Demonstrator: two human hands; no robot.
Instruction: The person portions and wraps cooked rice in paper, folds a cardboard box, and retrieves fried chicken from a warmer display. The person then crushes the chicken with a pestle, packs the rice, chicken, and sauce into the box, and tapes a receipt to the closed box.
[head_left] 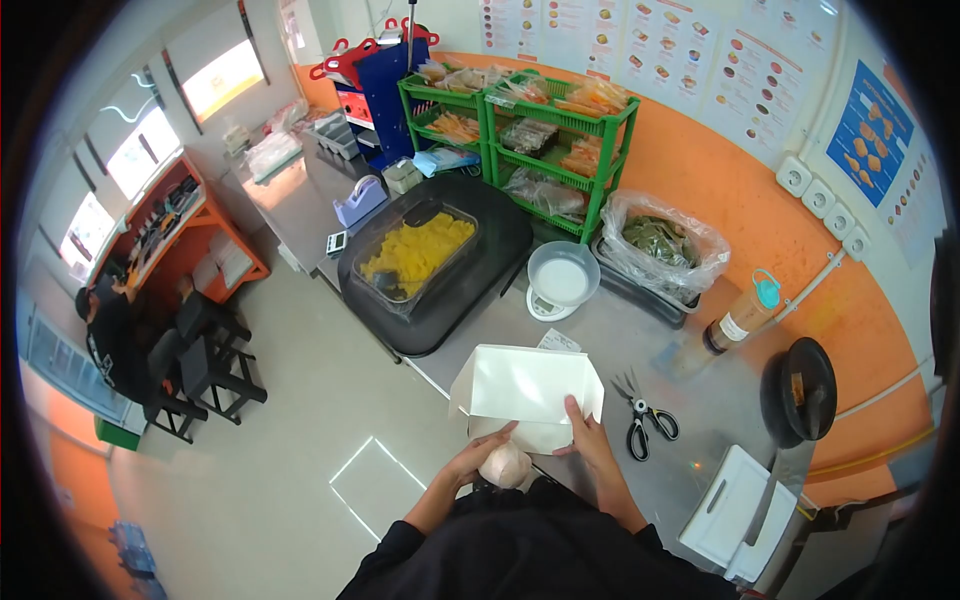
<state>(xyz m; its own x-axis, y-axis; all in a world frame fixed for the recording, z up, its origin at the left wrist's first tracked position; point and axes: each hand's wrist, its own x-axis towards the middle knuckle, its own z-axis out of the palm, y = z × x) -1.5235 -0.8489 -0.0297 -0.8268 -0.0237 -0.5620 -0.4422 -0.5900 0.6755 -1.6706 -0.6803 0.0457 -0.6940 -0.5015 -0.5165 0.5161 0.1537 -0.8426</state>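
A white paper box [530,385] stands unfolded and open-topped at the table's front edge, its inside facing me. My right hand [590,442] grips the box's right side, thumb on the inside and fingers underneath. At the near left edge, my left hand [478,457] holds the box with its fingers along the front flap. Just beside that hand and below the box is a pale round thing [506,466]; its kind I cannot make out. Black-handled scissors [645,415] lie with their blades apart, right of the box.
Behind the box are a kitchen scale [562,280] with a bowl and a tub of yellow food [418,250]. Green racks [560,150] hold bagged food. A bottle [740,315], a black pan [800,390] and a knife on a white cutting board [740,515] stand right. A person [120,340] sits far left.
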